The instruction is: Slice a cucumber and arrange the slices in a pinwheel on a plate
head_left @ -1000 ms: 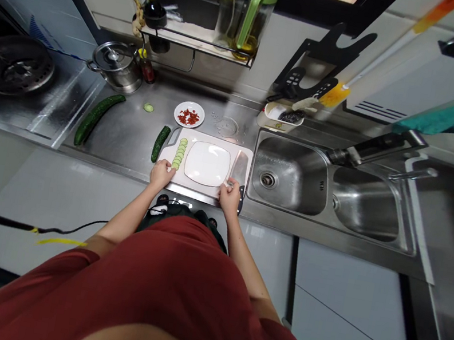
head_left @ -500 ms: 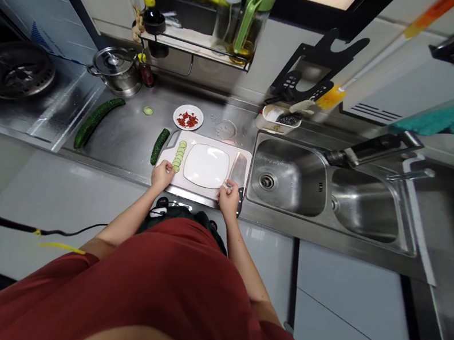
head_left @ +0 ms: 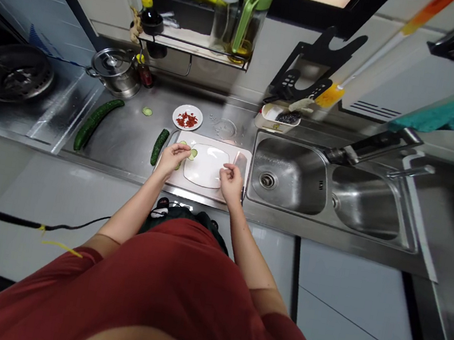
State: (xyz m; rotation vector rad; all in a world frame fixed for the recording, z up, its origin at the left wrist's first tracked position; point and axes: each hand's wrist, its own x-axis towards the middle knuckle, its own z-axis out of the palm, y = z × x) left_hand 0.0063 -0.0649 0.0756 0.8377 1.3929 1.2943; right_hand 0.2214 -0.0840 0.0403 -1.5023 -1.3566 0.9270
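Observation:
My left hand pinches a thin cucumber slice over the left edge of a white plate. The plate lies on a pale cutting board. More slices in a row are mostly hidden under my left hand. My right hand is at the plate's right edge with its fingers pressed together; what they hold, if anything, is too small to tell. Beyond it lies a knife, its handle largely hidden. A cut cucumber rests left of the board.
A whole cucumber and a single slice lie on the steel counter. Behind the board is a small plate of red pieces. A pot stands back left; a double sink is on the right.
My left hand has moved up and right from the row's near end to the plate's left edge, now with a slice in its fingers. My right hand has shifted slightly away from me.

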